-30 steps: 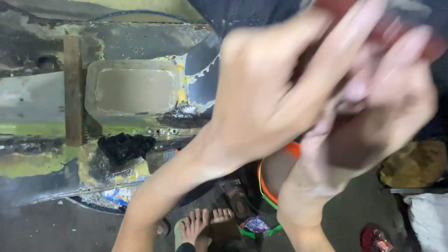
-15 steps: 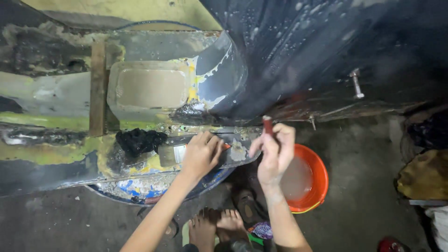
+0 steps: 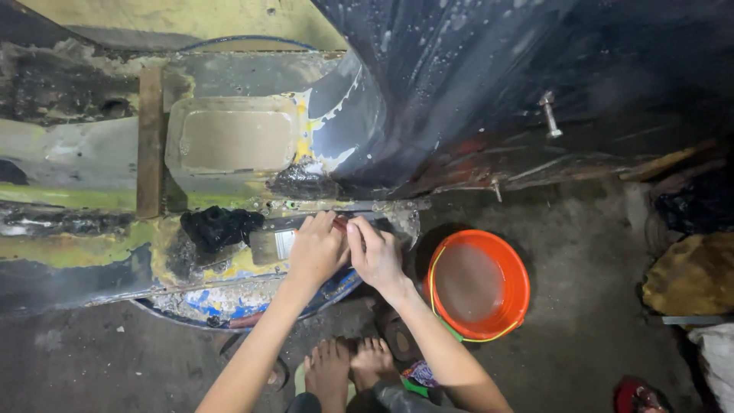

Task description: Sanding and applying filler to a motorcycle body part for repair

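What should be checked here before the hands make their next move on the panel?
1. Both hands on the work: ok; left hand and right hand rest side by side on the panel edge.
2. Red tool secured: cannot tell; only a red tip shows between the hands.
3. Orange bucket upright beside the right forearm: ok; it holds cloudy water.
4. Bare feet away from the bucket: ok.
5. Black patch left of the hands uncovered: ok.

red thing under my fingers: mostly hidden by my left hand [image 3: 317,248] and right hand [image 3: 376,256]
red object [image 3: 638,398]: cut off by bottom edge
white sack [image 3: 717,359]: cut off at right
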